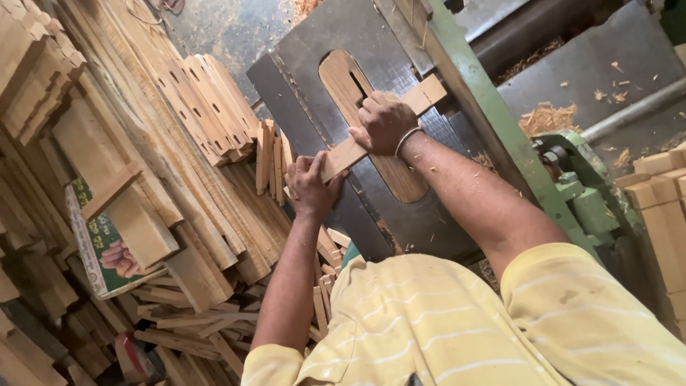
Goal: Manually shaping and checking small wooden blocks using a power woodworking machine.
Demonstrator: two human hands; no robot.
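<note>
1. Wooden strip (429,91): pale, flat, lying slantwise across the grey saw table (314,50), over the oval wooden insert (400,179) at the table's middle.
2. Right hand (384,121): pressed down on the strip's middle, fingers curled together and clamped on the wood; white band at the wrist.
3. Left hand (309,187): gripping the strip's near end at the table's edge, fingers closed tight round it, thumb on top.
4. Dark slot in the insert just beyond the right hand's knuckles; blade itself not clear enough to tell.
5. Green metal fence (486,107) running along the table just beside the strip's far end.
6. Wood shavings (547,118) scattered on the grey machine surface beyond the fence.
7. Stacks of notched wooden slats (207,107) left of the table, loose offcuts (193,329) heaped on the floor below.
8. Printed carton (96,243) wedged among the planks at far left.
9. Pale wooden blocks (661,193) stacked at the right edge.
10. Yellow striped shirt (443,322) filling the lower view.
</note>
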